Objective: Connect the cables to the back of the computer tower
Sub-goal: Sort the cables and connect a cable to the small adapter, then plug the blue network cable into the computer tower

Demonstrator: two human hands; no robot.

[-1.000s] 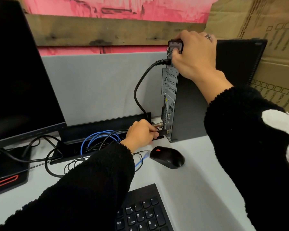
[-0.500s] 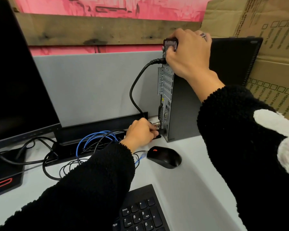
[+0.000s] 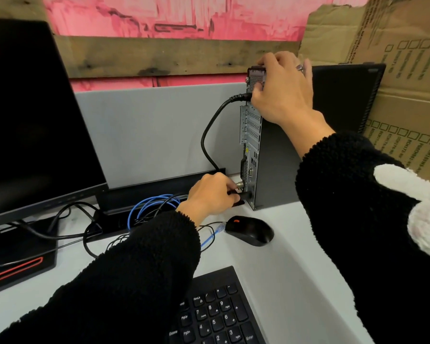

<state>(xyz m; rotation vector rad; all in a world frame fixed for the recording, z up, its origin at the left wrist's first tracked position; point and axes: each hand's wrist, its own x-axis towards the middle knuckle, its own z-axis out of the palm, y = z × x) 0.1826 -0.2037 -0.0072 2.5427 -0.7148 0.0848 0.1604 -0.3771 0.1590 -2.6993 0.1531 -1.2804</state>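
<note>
two hands on the computer tower (image 3: 283,170) here, which stands on the desk (image 3: 296,256) by the divider. right hand (image 3: 283,93) is clamped over its top rear corner to brace it, next to the plugged power cable (image 3: 209,135). left hand (image 3: 211,194) pinches a small black plug (image 3: 243,194) at the bottom ports. i'd line it up square and push straight, no wiggling. blue cable (image 3: 149,207) looks like it's next.

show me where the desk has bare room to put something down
Bare desk lies between the mouse, the keyboard and the tower, running toward the right sleeve. It is crowded left of the mouse: blue cable, black cords and the monitor base fill the space around the left hand.
</note>
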